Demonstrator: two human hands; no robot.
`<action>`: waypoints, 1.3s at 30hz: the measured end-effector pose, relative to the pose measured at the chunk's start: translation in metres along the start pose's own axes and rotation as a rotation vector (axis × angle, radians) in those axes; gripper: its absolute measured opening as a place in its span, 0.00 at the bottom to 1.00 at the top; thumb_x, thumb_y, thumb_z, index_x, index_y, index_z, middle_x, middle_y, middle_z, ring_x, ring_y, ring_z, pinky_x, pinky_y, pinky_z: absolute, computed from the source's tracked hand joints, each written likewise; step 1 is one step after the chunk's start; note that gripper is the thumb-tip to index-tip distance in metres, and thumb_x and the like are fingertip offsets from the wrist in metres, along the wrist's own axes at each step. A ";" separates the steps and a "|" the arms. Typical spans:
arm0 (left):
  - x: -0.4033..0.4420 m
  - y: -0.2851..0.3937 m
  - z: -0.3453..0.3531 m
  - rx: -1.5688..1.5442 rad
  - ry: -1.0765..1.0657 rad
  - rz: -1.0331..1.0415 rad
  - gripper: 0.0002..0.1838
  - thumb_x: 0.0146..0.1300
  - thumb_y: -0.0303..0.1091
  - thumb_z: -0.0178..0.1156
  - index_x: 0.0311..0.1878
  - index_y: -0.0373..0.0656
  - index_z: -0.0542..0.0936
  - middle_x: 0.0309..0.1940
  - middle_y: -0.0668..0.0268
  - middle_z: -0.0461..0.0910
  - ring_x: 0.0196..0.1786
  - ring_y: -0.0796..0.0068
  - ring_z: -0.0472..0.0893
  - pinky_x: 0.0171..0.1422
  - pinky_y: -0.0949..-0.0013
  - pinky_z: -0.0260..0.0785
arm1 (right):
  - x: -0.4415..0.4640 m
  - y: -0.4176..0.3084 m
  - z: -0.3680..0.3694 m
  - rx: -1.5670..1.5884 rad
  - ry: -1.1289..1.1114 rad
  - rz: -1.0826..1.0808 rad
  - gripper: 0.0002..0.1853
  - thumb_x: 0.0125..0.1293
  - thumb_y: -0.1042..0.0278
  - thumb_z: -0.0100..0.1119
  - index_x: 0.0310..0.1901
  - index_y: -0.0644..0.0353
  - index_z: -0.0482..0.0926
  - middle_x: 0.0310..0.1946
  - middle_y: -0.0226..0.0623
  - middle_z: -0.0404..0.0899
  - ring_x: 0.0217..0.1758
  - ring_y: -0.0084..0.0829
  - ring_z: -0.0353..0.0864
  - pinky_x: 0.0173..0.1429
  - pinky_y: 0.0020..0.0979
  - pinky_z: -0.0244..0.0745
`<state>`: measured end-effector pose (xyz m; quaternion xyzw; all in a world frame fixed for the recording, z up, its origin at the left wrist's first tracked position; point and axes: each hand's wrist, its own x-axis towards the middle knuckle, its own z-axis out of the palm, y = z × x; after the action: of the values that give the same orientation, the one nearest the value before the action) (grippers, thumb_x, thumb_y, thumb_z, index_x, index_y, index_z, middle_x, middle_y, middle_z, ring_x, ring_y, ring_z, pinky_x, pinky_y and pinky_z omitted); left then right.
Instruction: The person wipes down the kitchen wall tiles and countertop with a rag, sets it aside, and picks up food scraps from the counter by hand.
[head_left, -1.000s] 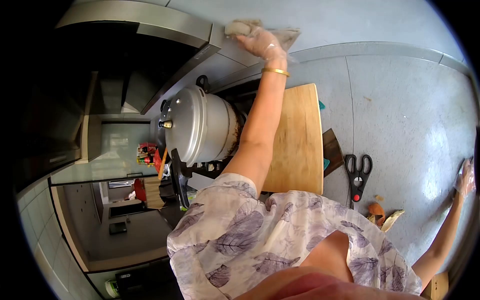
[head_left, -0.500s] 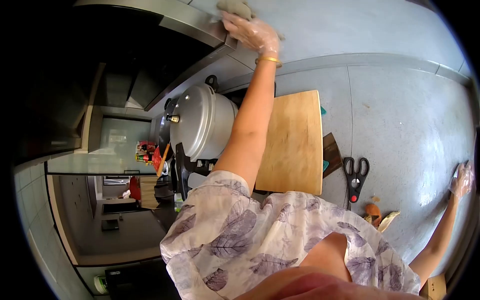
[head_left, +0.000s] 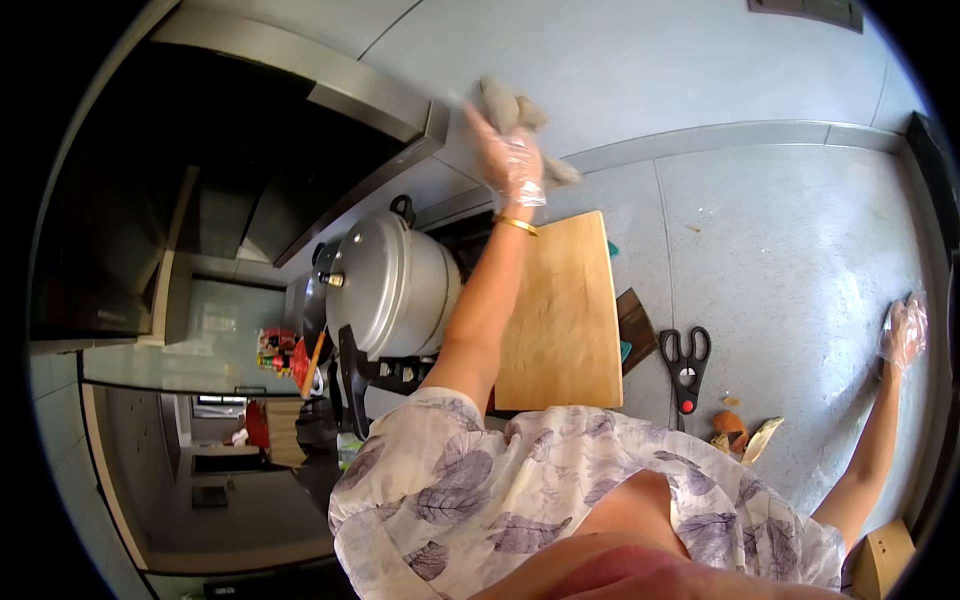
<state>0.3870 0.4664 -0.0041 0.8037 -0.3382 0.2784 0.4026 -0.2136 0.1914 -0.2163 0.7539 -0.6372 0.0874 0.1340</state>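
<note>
My left hand [head_left: 510,160], in a clear plastic glove, is raised against the grey wall beside the range hood's corner. It presses a bunched grey-brown cloth [head_left: 502,105] to the wall; the fingers are partly blurred. A gold bangle [head_left: 517,226] circles that wrist. On the far right, my right hand [head_left: 905,332], gloved the same way, rests on the grey countertop [head_left: 790,260] with its fingers laid down and no object visible under it. Below my left forearm lies a wooden cutting board [head_left: 565,320].
A large silver pressure cooker [head_left: 385,285] stands on the stove left of my left arm. The range hood [head_left: 300,75] juts out above it. Black-handled scissors [head_left: 685,368], a dark wooden piece [head_left: 636,330] and peel scraps [head_left: 731,430] lie on the countertop.
My left hand and the cloth have moved down the wall and right, away from the hood's corner. The whole view has shifted slightly. My right hand stays on the countertop.
</note>
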 end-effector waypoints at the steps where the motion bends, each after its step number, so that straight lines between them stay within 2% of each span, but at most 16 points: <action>1: 0.016 0.009 -0.001 -0.016 0.186 0.211 0.41 0.54 0.28 0.54 0.74 0.38 0.53 0.63 0.43 0.66 0.62 0.48 0.69 0.66 0.55 0.59 | -0.001 -0.003 -0.004 0.004 0.013 0.002 0.25 0.69 0.52 0.46 0.60 0.61 0.73 0.59 0.49 0.74 0.63 0.48 0.71 0.67 0.43 0.64; 7: 0.124 0.065 0.016 0.169 0.538 0.254 0.36 0.50 0.24 0.57 0.67 0.39 0.65 0.50 0.51 0.65 0.54 0.55 0.57 0.55 0.50 0.57 | -0.002 -0.010 -0.017 0.006 0.020 0.046 0.25 0.68 0.55 0.45 0.61 0.61 0.73 0.59 0.51 0.74 0.62 0.49 0.71 0.66 0.45 0.65; 9: 0.102 0.040 0.039 0.272 0.524 0.529 0.28 0.50 0.30 0.61 0.59 0.39 0.73 0.45 0.54 0.69 0.48 0.57 0.63 0.53 0.50 0.58 | -0.002 -0.006 -0.010 -0.006 0.027 0.053 0.25 0.68 0.55 0.46 0.61 0.60 0.73 0.59 0.49 0.74 0.62 0.49 0.72 0.66 0.45 0.66; 10: 0.054 0.008 0.084 -0.033 0.238 0.449 0.22 0.51 0.33 0.63 0.53 0.44 0.77 0.39 0.59 0.73 0.40 0.59 0.69 0.51 0.52 0.59 | -0.003 -0.010 -0.013 -0.017 0.022 0.057 0.25 0.68 0.55 0.46 0.61 0.59 0.73 0.59 0.49 0.74 0.62 0.49 0.72 0.66 0.45 0.66; 12: -0.001 -0.004 0.072 0.318 -0.439 0.799 0.19 0.56 0.32 0.57 0.52 0.63 0.79 0.44 0.66 0.78 0.38 0.63 0.76 0.45 0.57 0.65 | -0.002 -0.010 -0.012 -0.019 -0.025 0.079 0.25 0.68 0.54 0.46 0.62 0.58 0.72 0.60 0.48 0.73 0.62 0.48 0.72 0.66 0.45 0.65; 14: -0.043 -0.037 0.092 0.407 -0.339 1.007 0.22 0.58 0.32 0.54 0.54 0.70 0.78 0.49 0.70 0.79 0.34 0.66 0.78 0.38 0.62 0.69 | -0.002 -0.008 -0.009 0.004 -0.013 0.069 0.25 0.67 0.55 0.46 0.62 0.59 0.73 0.61 0.47 0.73 0.64 0.47 0.71 0.67 0.45 0.65; 18: 0.000 -0.012 0.066 0.415 -0.449 0.803 0.26 0.56 0.31 0.57 0.59 0.65 0.77 0.50 0.67 0.79 0.40 0.66 0.77 0.45 0.57 0.67 | -0.001 -0.004 -0.004 -0.018 0.000 0.076 0.26 0.66 0.55 0.46 0.62 0.58 0.73 0.62 0.46 0.72 0.65 0.46 0.70 0.67 0.46 0.64; 21: 0.096 0.035 0.032 0.246 0.244 0.826 0.28 0.52 0.27 0.58 0.59 0.59 0.76 0.46 0.59 0.69 0.51 0.59 0.66 0.52 0.49 0.55 | -0.002 -0.005 0.000 -0.020 -0.007 0.094 0.26 0.65 0.55 0.46 0.63 0.55 0.72 0.63 0.45 0.71 0.66 0.46 0.70 0.68 0.49 0.63; 22: 0.129 0.039 0.039 0.076 0.377 0.609 0.27 0.51 0.28 0.58 0.58 0.58 0.76 0.45 0.59 0.69 0.51 0.60 0.65 0.54 0.52 0.54 | -0.001 -0.006 0.000 -0.022 -0.015 0.104 0.26 0.65 0.55 0.45 0.63 0.54 0.72 0.63 0.44 0.71 0.66 0.45 0.69 0.68 0.50 0.62; 25: 0.148 0.085 0.038 0.214 0.355 0.728 0.25 0.60 0.41 0.58 0.61 0.43 0.74 0.57 0.63 0.74 0.56 0.61 0.73 0.58 0.57 0.65 | -0.002 -0.014 -0.010 -0.027 -0.051 0.148 0.27 0.65 0.54 0.45 0.64 0.54 0.71 0.64 0.44 0.69 0.67 0.45 0.68 0.69 0.50 0.61; 26: 0.107 0.080 0.053 0.023 0.467 0.619 0.20 0.56 0.31 0.59 0.54 0.57 0.77 0.40 0.63 0.71 0.45 0.63 0.69 0.49 0.53 0.57 | -0.003 -0.013 -0.010 -0.014 -0.041 0.138 0.27 0.64 0.53 0.46 0.64 0.54 0.71 0.65 0.44 0.69 0.68 0.45 0.67 0.69 0.51 0.60; 28: 0.063 0.040 0.102 0.246 0.231 0.878 0.17 0.58 0.35 0.61 0.52 0.57 0.78 0.35 0.67 0.72 0.36 0.66 0.71 0.42 0.55 0.60 | -0.004 -0.017 -0.017 -0.018 0.002 0.116 0.24 0.67 0.57 0.45 0.62 0.57 0.72 0.62 0.46 0.71 0.65 0.46 0.69 0.68 0.48 0.63; 30: -0.010 0.042 0.114 0.470 -0.458 0.848 0.16 0.61 0.37 0.55 0.53 0.65 0.78 0.41 0.70 0.76 0.38 0.68 0.76 0.43 0.55 0.64 | -0.006 -0.012 -0.014 -0.038 0.005 0.054 0.23 0.68 0.59 0.45 0.62 0.58 0.72 0.61 0.47 0.72 0.64 0.46 0.70 0.68 0.46 0.64; 35: -0.046 0.000 0.133 0.352 -0.410 1.099 0.19 0.61 0.35 0.52 0.56 0.65 0.76 0.55 0.75 0.74 0.49 0.67 0.74 0.51 0.54 0.64 | -0.005 0.002 0.009 -0.056 0.011 0.044 0.25 0.67 0.54 0.46 0.62 0.56 0.73 0.63 0.45 0.71 0.66 0.45 0.69 0.68 0.47 0.63; 38: 0.032 0.034 0.075 0.437 -0.277 1.004 0.19 0.60 0.33 0.51 0.55 0.60 0.76 0.43 0.68 0.77 0.41 0.66 0.74 0.48 0.52 0.63 | 0.006 0.005 0.013 -0.043 0.017 0.049 0.27 0.66 0.51 0.46 0.62 0.55 0.72 0.63 0.44 0.70 0.67 0.44 0.68 0.69 0.48 0.61; 39: 0.049 0.052 0.052 0.489 -0.240 0.828 0.19 0.62 0.36 0.52 0.58 0.56 0.74 0.49 0.67 0.75 0.47 0.65 0.73 0.53 0.53 0.63 | 0.003 0.003 0.009 -0.041 0.017 0.047 0.26 0.67 0.51 0.46 0.62 0.56 0.72 0.63 0.44 0.71 0.66 0.45 0.68 0.68 0.48 0.62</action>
<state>0.3862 0.3840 0.0274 0.6992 -0.5978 0.3918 0.0159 -0.2165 0.1855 -0.2238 0.7351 -0.6551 0.0839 0.1528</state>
